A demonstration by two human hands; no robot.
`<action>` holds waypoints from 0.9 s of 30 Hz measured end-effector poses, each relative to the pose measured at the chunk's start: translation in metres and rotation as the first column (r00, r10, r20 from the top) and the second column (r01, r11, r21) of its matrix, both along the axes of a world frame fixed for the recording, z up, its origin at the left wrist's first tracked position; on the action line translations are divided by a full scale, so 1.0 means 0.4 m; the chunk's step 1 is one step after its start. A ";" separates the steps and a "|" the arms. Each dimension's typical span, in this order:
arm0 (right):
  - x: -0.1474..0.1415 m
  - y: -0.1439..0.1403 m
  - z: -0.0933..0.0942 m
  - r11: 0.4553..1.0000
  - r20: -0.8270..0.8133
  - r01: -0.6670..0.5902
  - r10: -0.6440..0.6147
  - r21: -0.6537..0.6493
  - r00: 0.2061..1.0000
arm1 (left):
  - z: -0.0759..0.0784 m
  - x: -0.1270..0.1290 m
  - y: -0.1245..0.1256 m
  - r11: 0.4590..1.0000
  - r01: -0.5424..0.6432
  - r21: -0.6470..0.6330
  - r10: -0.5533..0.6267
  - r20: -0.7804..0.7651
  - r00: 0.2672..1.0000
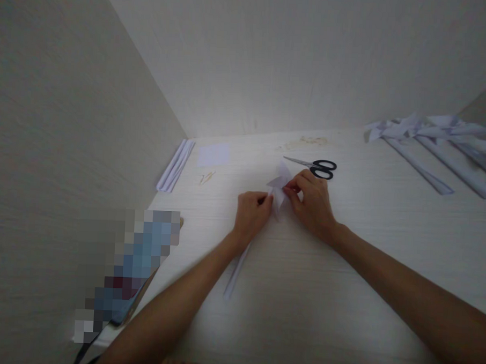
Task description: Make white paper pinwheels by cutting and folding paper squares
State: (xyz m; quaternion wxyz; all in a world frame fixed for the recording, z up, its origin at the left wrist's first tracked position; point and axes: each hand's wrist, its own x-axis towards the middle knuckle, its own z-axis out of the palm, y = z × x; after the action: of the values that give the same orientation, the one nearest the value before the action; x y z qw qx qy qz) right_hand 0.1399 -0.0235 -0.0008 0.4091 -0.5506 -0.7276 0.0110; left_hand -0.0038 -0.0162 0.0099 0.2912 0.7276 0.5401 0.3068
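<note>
Between my two hands is a white folded paper pinwheel (282, 178), a little blurred. My left hand (250, 217) is closed around the upper part of a rolled paper stick (234, 275), just beside the pinwheel. The stick's lower end sticks out below that hand, slanting toward me. On the pinwheel's right side, my right hand (312, 204) pinches it near the middle with thumb and fingertips. Whether a small pin sits in that pinch is too small to tell. Black-handled scissors (323, 168) lie just beyond my right hand.
At the far left lie several rolled paper sticks (175, 165), a square paper sheet (214, 155) and small toothpick-like pieces (206, 177). Small pale scraps (309, 141) lie near the back wall. Several pinwheels on sticks (430, 127) rest at the right. A pixelated object (143, 258) lies along the left edge.
</note>
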 end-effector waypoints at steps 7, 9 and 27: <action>0.006 0.008 0.001 1.000 -0.162 -0.017 0.016 -0.008 0.987 | -0.009 -0.009 0.002 0.998 -0.046 -0.054 0.050 0.085 0.995; 0.006 0.008 0.005 0.999 -0.186 -0.039 0.037 -0.004 0.982 | -0.009 -0.009 0.002 0.997 -0.046 -0.059 0.052 0.100 0.994; 0.005 0.009 -0.003 0.999 -0.099 -0.033 0.032 -0.012 0.995 | -0.007 -0.004 0.000 0.999 -0.044 -0.017 0.046 0.076 0.996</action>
State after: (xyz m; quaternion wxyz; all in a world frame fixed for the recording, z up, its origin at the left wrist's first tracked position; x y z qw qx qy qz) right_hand 0.1418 -0.0200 -0.0019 0.4406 -0.5400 -0.7154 0.0498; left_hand -0.0054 -0.0161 0.0073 0.3103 0.7008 0.5471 0.3366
